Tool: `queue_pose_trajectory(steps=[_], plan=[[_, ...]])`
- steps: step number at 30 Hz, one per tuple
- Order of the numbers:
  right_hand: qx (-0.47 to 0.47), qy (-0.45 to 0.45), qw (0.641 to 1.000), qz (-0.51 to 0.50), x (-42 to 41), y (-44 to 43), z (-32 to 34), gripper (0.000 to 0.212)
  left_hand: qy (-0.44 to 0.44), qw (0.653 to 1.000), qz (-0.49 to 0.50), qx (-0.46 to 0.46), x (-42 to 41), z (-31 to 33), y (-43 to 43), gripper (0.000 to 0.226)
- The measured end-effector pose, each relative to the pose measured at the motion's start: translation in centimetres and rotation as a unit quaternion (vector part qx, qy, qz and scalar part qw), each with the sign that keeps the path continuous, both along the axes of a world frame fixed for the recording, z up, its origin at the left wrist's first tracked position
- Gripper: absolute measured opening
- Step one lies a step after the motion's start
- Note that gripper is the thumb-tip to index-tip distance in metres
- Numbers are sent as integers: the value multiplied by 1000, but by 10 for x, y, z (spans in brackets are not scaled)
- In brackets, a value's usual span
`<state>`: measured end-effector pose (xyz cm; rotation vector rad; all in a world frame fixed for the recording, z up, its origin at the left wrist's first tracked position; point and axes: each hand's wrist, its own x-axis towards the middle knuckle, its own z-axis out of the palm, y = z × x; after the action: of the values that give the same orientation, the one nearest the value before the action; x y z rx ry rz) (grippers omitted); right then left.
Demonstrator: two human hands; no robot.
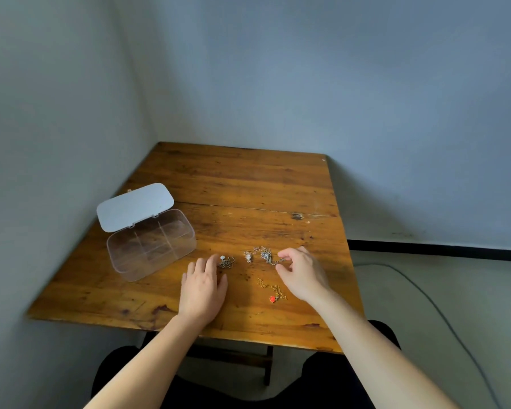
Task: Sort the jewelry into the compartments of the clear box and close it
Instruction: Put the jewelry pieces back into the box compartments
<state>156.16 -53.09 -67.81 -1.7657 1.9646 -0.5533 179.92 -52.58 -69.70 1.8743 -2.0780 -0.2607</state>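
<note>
The clear box (151,245) stands open on the left of the wooden table (248,184), its lid (135,206) tipped back and its compartments holding nothing I can see. A small silver chain (226,262) lies just beyond the fingertips of my left hand (203,287), which rests flat, palm down. A tangled silver necklace (260,254) lies in the middle; my right hand (303,273) curls over its right end, thumb and forefinger apart around the chain's tip. A gold chain with a red pendant (273,290) lies nearer me, between my hands.
The table sits in a room corner, with walls close behind and to the left. A cable (419,287) runs over the floor on the right. My dark-clothed knees (348,379) show under the table's near edge.
</note>
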Motion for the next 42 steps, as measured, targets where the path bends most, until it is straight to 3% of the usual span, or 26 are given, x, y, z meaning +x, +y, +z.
queue_pose_trajectory(steps=[3,6,11,16,19,22,25,29,32,36,42], plan=[[6,38,999,32,11,-14,-2,45,6,1000,16,16,-5,1,-9,52],[7,75,995,60,19,-21,-6,50,8,1000,1,-2,-9,1,-15,38],[-17,25,999,27,21,-28,-10,23,71,997,4,4,-5,3,-25,21],[-42,-44,998,14,20,-40,-3,18,139,990,3,21,4,15,-31,12],[-75,-117,990,3,24,-49,16,16,273,961,33,25,8,36,-37,8],[-111,-186,976,4,39,-58,38,13,450,889,64,52,19,66,-43,9],[-120,-274,954,22,60,-72,60,10,539,838,84,35,39,97,-49,10],[-88,-351,931,50,93,-89,82,11,548,829,112,-28,72,125,-60,8],[-63,-388,917,64,118,-97,92,16,584,801,120,-52,92,137,-66,6],[-58,-390,916,76,149,-105,103,21,620,772,106,-89,110,154,-69,6],[-59,-365,925,88,181,-115,102,22,622,767,100,-121,124,166,-75,6]])
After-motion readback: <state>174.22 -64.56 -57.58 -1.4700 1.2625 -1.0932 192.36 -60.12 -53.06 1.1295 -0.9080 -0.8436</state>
